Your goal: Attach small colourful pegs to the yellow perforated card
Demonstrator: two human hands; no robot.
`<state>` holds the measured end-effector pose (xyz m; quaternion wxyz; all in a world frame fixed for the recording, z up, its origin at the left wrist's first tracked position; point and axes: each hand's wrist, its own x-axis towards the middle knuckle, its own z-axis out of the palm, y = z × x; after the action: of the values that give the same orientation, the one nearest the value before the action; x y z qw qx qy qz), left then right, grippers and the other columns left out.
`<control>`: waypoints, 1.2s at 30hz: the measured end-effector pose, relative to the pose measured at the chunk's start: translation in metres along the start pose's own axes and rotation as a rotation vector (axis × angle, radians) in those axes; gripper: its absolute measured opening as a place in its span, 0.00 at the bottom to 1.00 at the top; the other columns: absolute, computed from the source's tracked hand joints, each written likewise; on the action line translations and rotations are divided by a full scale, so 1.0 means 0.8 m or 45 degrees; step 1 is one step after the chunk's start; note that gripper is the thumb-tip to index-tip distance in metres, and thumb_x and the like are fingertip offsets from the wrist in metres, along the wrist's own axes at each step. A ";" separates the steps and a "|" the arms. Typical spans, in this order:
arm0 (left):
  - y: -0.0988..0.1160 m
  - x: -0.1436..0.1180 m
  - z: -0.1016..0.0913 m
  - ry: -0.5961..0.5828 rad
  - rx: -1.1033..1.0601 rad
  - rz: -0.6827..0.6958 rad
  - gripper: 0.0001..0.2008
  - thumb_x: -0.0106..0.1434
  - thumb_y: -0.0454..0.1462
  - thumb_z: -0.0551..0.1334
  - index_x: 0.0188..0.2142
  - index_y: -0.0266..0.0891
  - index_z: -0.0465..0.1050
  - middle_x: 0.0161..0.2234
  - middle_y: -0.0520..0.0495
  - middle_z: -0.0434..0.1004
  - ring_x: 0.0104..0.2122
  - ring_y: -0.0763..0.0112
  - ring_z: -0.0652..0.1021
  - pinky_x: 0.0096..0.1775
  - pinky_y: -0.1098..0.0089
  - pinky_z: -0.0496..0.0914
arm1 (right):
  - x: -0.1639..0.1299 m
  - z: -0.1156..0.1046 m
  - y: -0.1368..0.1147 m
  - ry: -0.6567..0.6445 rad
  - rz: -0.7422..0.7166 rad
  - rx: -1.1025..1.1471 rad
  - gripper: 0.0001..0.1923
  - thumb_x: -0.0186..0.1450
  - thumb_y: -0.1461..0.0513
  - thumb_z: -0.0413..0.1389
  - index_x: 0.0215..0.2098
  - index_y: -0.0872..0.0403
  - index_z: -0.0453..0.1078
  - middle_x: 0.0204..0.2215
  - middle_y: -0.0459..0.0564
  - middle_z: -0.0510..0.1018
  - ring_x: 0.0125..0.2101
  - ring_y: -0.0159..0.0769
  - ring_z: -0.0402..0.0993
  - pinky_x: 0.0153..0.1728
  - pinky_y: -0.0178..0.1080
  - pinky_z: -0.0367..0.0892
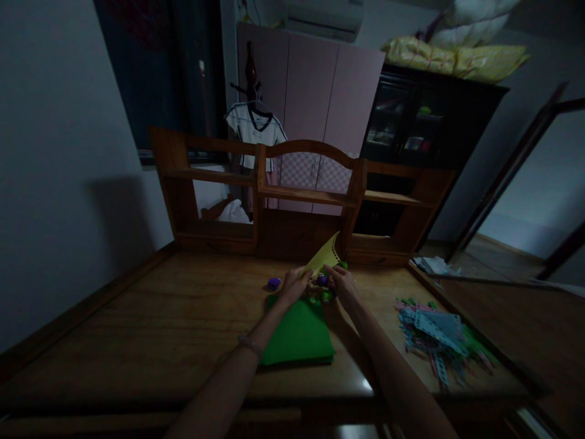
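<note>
Head view: both hands meet just above the centre of the frame, over the far end of a green board [299, 334] that lies flat on the wooden desk [150, 317]. The left hand [294, 284] and the right hand [343, 283] are close together, and between them they hold a small toy assembly [321, 286] of green and purple parts. A yellow perforated plate [325, 258] rises from it, tilted up and to the right, with a row of holes along its upper edge. The fingers of both hands curl around the lower part of the assembly; how firmly each one grips is too dim and small to tell.

As a judgement, the building is at an early to middle stage: a few parts are already joined, the yellow plate among them, and much stays unused. One purple piece [273, 283] sits loose on the desk just left of the left hand. At the right of the frame, well apart from the hands, a heap of spare parts [436, 338] lies on the desk: strips and plates in blue, grey, pink and green, with a large pale blue plate on top.

The assembly looks light, made of thin plastic, its yellow plate curved to a point at the top. Behind the hands stands a wooden shelf unit [301, 201], and farther back a pink wardrobe [320, 91] and a dark cabinet [420, 122].
</note>
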<state>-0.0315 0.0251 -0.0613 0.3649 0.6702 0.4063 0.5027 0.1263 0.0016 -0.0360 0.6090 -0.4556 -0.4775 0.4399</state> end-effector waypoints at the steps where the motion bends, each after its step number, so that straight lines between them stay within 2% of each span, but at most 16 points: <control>1: -0.001 0.000 0.000 -0.001 0.006 -0.002 0.22 0.59 0.50 0.55 0.41 0.36 0.75 0.34 0.49 0.78 0.36 0.65 0.75 0.34 0.72 0.68 | 0.000 0.000 0.000 0.009 0.004 -0.008 0.21 0.46 0.48 0.62 0.18 0.53 0.59 0.13 0.38 0.61 0.14 0.25 0.53 0.17 0.32 0.47; 20: 0.005 -0.001 -0.004 -0.006 0.002 0.023 0.21 0.59 0.50 0.54 0.40 0.37 0.75 0.34 0.49 0.78 0.36 0.65 0.76 0.35 0.72 0.67 | -0.003 -0.002 -0.004 0.003 0.002 -0.062 0.21 0.48 0.47 0.61 0.19 0.53 0.62 0.14 0.39 0.64 0.15 0.25 0.56 0.17 0.32 0.50; 28: -0.002 0.002 -0.001 0.008 -0.016 -0.013 0.21 0.58 0.49 0.55 0.40 0.36 0.75 0.35 0.48 0.78 0.36 0.66 0.76 0.34 0.73 0.68 | -0.009 0.002 -0.012 0.004 -0.078 -0.103 0.20 0.49 0.48 0.60 0.18 0.53 0.60 0.13 0.39 0.63 0.15 0.25 0.56 0.18 0.32 0.50; 36: -0.012 0.005 0.001 0.021 -0.019 -0.067 0.22 0.57 0.50 0.55 0.38 0.34 0.75 0.32 0.49 0.77 0.34 0.66 0.75 0.33 0.73 0.67 | -0.016 0.000 -0.026 0.036 -0.087 -0.234 0.19 0.48 0.48 0.60 0.18 0.54 0.63 0.15 0.42 0.66 0.19 0.29 0.61 0.19 0.32 0.53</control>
<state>-0.0316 0.0323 -0.0690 0.3795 0.6523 0.4232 0.5013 0.1263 -0.0146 -0.0183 0.5860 -0.4991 -0.5224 0.3668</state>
